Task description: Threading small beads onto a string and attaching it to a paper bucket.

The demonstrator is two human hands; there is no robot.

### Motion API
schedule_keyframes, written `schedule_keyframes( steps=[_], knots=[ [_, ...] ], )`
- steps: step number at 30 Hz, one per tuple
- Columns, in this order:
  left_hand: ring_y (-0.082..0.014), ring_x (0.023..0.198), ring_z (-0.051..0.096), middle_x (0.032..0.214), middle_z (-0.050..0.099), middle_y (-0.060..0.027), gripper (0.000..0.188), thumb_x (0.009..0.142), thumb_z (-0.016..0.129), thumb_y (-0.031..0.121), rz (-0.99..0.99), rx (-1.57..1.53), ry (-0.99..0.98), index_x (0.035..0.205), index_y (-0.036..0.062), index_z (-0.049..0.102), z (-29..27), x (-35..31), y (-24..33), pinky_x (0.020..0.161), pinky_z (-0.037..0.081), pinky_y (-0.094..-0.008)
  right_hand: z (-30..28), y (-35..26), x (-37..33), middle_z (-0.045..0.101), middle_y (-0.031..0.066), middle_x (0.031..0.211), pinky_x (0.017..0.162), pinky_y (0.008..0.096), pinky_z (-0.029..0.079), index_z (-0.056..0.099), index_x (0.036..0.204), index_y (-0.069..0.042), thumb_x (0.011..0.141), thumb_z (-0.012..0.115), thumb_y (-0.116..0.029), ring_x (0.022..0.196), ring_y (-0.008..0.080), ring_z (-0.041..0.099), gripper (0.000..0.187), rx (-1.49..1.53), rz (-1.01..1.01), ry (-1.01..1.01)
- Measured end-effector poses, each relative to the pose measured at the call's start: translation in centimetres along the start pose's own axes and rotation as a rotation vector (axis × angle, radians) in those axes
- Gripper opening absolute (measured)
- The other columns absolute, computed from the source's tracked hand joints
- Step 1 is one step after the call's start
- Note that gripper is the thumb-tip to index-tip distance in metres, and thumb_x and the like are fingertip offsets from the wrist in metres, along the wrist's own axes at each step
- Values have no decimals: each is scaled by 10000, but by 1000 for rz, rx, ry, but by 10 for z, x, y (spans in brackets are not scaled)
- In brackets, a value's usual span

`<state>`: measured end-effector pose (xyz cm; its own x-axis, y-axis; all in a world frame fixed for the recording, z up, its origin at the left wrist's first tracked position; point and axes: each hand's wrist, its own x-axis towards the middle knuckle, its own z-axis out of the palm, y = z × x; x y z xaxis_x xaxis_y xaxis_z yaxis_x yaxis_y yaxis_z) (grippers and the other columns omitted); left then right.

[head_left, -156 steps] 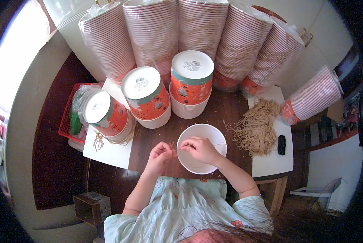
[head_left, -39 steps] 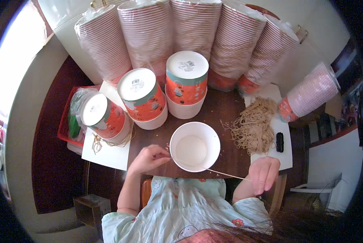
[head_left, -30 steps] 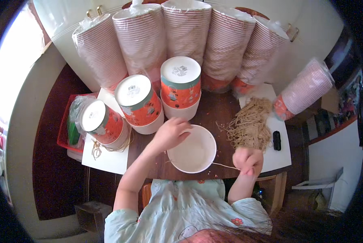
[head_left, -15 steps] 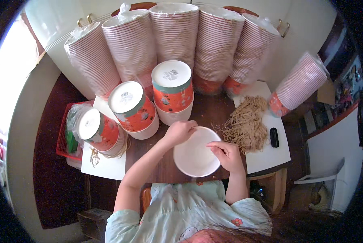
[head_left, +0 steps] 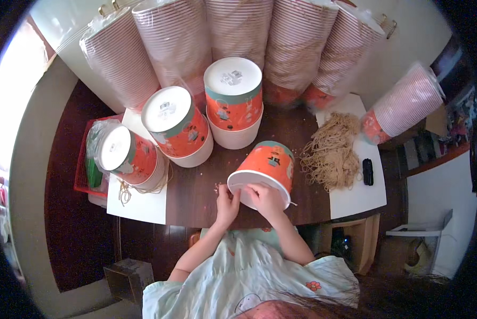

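An orange paper bucket [head_left: 266,162] with a green band lies tipped over, its white mouth turned toward me. My left hand [head_left: 227,208] is at the left side of its rim, thumb and fingers closed together. My right hand [head_left: 268,202] is in front of the mouth with its fingers bent inward and closed; the hand hides what they hold, if anything. A short pale cord end [head_left: 294,203] sticks out at the right of the rim. A heap of tan cords [head_left: 331,151] lies to the right of the bucket.
Three upside-down stacks of orange buckets [head_left: 236,109] stand at the left and middle. Tall plastic-wrapped bucket stacks [head_left: 238,34] line the back; another wrapped stack [head_left: 408,103] leans at the right. A black object [head_left: 367,171] lies beside the cords. A red basket [head_left: 84,159] is far left.
The bucket has turned from mouth up to lying tipped with its mouth toward me. My left hand has come from the far rim to the near left side; my right hand has moved left.
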<state>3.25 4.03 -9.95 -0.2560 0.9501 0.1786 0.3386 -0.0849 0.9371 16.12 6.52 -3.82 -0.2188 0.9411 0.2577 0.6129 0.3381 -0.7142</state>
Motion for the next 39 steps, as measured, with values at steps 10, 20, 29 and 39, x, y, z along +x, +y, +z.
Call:
schedule_keyframes(
  steps=[10, 20, 29, 39],
  knots=[
    [-185, 627, 561, 727, 564, -132, 205, 807, 557, 105, -32, -59, 33, 929, -5, 435, 5, -11, -22, 550, 434, -294, 24, 2, -7, 608, 152, 695, 554, 316, 458, 617, 850, 0, 781, 571, -147, 595, 241, 594, 168, 190, 104, -46],
    [-230, 691, 592, 762, 575, -163, 220, 806, 568, 124, -77, -45, 1, 919, -3, 428, 3, -10, -19, 587, 451, -316, 36, 17, -9, 623, 104, 710, 550, 258, 449, 614, 853, 21, 800, 563, -145, 599, 140, 579, 181, 368, 203, -64],
    [-210, 656, 581, 731, 571, -141, 206, 806, 571, 121, -17, -33, 28, 891, -6, 433, 4, -8, -15, 569, 449, -305, 41, 21, -7, 621, 106, 692, 536, 259, 445, 600, 860, 29, 808, 553, -150, 578, 139, 576, 192, 314, 114, 66],
    [-167, 656, 566, 728, 561, -123, 204, 801, 574, 105, -47, -49, 25, 901, -11, 439, 4, -10, -19, 573, 449, -286, 45, 23, -12, 619, 108, 671, 528, 265, 445, 614, 821, 28, 795, 570, -157, 566, 153, 577, 192, 238, 145, 7]
  ],
)
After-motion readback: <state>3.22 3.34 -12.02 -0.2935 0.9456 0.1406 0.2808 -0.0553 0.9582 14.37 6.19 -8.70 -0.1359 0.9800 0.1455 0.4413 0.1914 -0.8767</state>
